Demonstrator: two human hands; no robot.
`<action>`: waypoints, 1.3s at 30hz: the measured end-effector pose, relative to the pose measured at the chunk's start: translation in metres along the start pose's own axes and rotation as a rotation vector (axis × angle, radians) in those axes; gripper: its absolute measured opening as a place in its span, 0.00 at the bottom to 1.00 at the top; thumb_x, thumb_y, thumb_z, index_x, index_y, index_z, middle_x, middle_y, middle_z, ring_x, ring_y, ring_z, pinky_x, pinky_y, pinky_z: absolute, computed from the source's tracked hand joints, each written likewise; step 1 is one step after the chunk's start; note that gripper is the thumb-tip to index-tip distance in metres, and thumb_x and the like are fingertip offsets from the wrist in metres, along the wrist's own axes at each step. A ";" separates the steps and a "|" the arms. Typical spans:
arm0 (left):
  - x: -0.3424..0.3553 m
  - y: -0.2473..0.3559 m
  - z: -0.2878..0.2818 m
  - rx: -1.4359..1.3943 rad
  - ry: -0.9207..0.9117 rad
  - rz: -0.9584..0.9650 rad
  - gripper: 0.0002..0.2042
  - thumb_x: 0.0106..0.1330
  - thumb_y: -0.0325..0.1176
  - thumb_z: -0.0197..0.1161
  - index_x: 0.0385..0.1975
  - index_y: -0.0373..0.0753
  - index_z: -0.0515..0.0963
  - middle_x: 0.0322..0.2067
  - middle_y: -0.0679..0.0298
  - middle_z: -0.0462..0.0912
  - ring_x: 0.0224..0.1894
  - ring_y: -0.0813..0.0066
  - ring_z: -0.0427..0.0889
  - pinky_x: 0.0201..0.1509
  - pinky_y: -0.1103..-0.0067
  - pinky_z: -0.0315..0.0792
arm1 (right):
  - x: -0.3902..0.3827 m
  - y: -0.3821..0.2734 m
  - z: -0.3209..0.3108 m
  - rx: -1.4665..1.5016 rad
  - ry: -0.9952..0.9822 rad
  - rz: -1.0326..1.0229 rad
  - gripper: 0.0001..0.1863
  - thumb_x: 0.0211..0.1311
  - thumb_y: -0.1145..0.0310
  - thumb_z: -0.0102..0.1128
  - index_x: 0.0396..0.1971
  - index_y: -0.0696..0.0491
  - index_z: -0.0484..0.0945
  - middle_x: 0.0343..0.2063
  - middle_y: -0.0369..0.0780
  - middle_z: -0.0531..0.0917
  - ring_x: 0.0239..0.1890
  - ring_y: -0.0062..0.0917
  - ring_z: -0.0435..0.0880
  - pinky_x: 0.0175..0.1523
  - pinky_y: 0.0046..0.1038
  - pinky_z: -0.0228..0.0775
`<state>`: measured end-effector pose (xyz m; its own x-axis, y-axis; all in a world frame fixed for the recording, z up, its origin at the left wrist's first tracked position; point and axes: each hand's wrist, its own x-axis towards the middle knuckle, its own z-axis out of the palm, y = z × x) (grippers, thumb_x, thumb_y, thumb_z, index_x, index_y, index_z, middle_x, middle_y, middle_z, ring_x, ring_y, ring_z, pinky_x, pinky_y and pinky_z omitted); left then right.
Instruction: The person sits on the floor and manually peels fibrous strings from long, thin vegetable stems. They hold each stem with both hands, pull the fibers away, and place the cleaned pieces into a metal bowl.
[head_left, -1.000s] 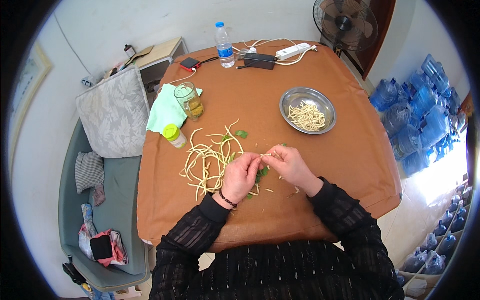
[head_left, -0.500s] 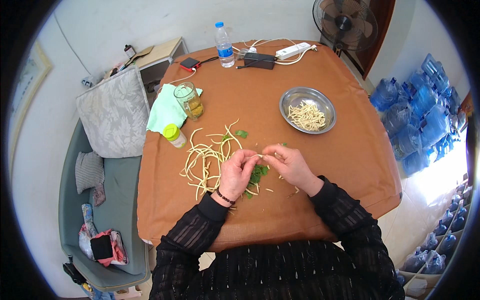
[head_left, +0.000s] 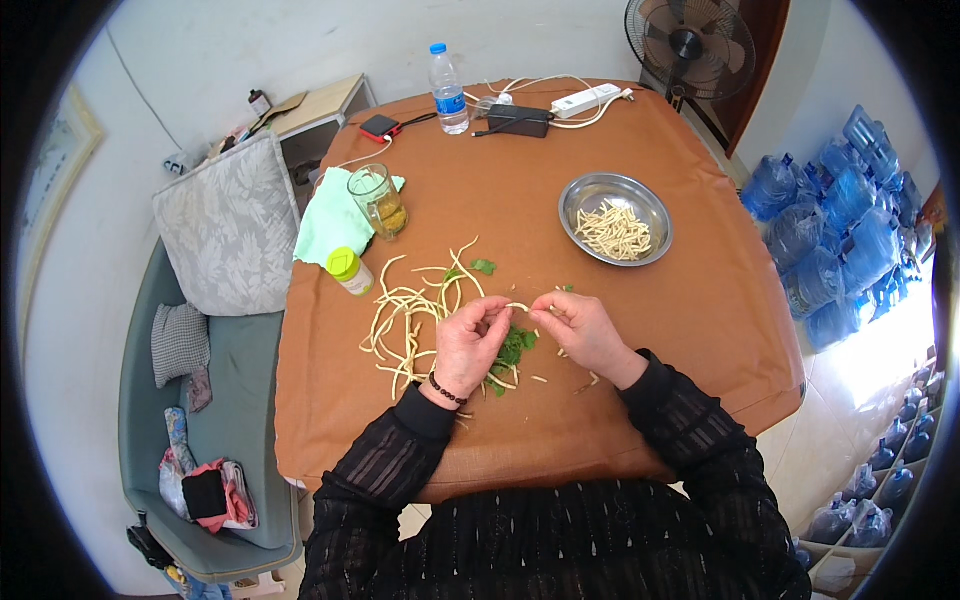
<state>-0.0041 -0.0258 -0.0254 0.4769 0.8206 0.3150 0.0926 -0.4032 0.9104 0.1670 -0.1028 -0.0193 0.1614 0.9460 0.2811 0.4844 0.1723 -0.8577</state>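
My left hand (head_left: 468, 350) and my right hand (head_left: 582, 332) are pinched closed on a short pale yellow bean (head_left: 519, 307) stretched between their fingertips. Beneath and left of them lies a loose tangle of long pale beans (head_left: 408, 338), with green leaves (head_left: 517, 345) under the space between my hands and a few short scraps nearby. Right of centre, beyond my right hand, a steel bowl (head_left: 571, 209) holds many short bean pieces (head_left: 612, 233).
On the brown-covered table (head_left: 700, 330) are a lime-lidded jar (head_left: 350, 275), glass mug (head_left: 376, 200), mint cloth (head_left: 322, 222), water bottle (head_left: 450, 100) and power strip (head_left: 583, 100) with cords. A grey sofa (head_left: 240, 380) stands left; blue jugs (head_left: 830, 230) and a fan (head_left: 688, 45) right.
My hands have drawn slightly apart, the left shifting up and left, so more of the held bean shows between the fingertips and more of the leaves beneath is visible.
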 end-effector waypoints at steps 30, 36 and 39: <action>0.003 -0.008 -0.004 0.126 -0.095 0.118 0.04 0.58 0.25 0.65 0.32 0.35 0.81 0.21 0.67 0.79 0.23 0.84 0.77 0.25 0.85 0.69 | 0.001 0.008 -0.002 -0.261 0.109 -0.202 0.08 0.60 0.65 0.60 0.28 0.55 0.77 0.22 0.43 0.80 0.23 0.36 0.79 0.27 0.33 0.70; 0.002 -0.011 -0.003 0.065 -0.111 0.077 0.02 0.57 0.23 0.65 0.29 0.35 0.79 0.19 0.70 0.78 0.22 0.86 0.75 0.26 0.85 0.69 | 0.000 0.003 -0.002 -0.403 0.098 -0.318 0.07 0.59 0.65 0.60 0.26 0.52 0.76 0.21 0.40 0.80 0.24 0.36 0.80 0.28 0.33 0.70; 0.000 -0.017 -0.001 -0.124 -0.096 -0.074 0.02 0.57 0.23 0.64 0.27 0.35 0.78 0.19 0.73 0.77 0.22 0.89 0.73 0.26 0.88 0.68 | -0.001 -0.001 -0.002 -0.349 0.073 -0.296 0.07 0.59 0.66 0.60 0.27 0.52 0.75 0.21 0.40 0.80 0.24 0.36 0.80 0.28 0.34 0.70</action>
<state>-0.0066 -0.0182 -0.0400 0.5550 0.8011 0.2242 0.0244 -0.2851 0.9582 0.1679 -0.1044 -0.0179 0.0265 0.8458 0.5329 0.7775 0.3176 -0.5428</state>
